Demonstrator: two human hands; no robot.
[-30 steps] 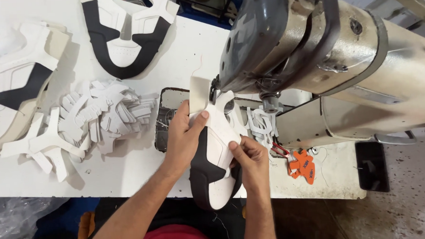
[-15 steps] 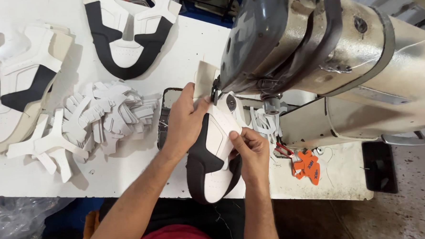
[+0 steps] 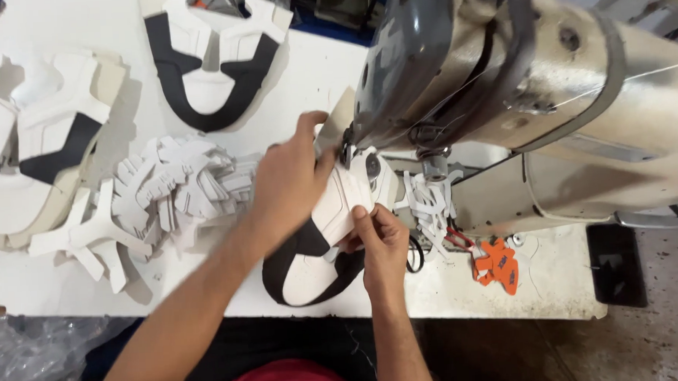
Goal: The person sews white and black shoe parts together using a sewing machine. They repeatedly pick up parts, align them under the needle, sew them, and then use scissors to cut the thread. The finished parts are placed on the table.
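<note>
Across the upper right of the view, a large beige and grey sewing machine (image 3: 517, 91) leans over a white bench (image 3: 326, 69), its head filling much of the picture. On the bench lie flat shoe uppers in white with black bands: one (image 3: 212, 66) at the top centre and a stack (image 3: 36, 150) at the far left, its edges showing tan backing. Between that stack and the arms sits a loose heap of small white cut pieces (image 3: 167, 190), branched and finger-like in outline. Crumpled clear plastic (image 3: 26, 356) hangs below the bench's near edge at lower left.

Under the machine's head, at the bench's near edge, is the shoe upper (image 3: 315, 249) being worked. It is white with a curved black band that sweeps round its lower rim and crosses its middle; the lower part bulges toward the person, while the top end runs in beneath the needle area. A stiff tan flap (image 3: 336, 122) stands up from its far end against the machine.

The left hand (image 3: 289, 181) lies spread over the upper's left side, fingers closed down on the material and thumb raised toward the tan flap. The right hand (image 3: 383, 242) pinches the upper's right edge between thumb and fingertips, narrowly closed. Whether the needle touches the material is hard to tell, since the machine's head hides that spot.

Just right of the hands, white strips (image 3: 431, 205) hang by the machine, and a small orange tag (image 3: 498, 266) lies on the bench.
</note>
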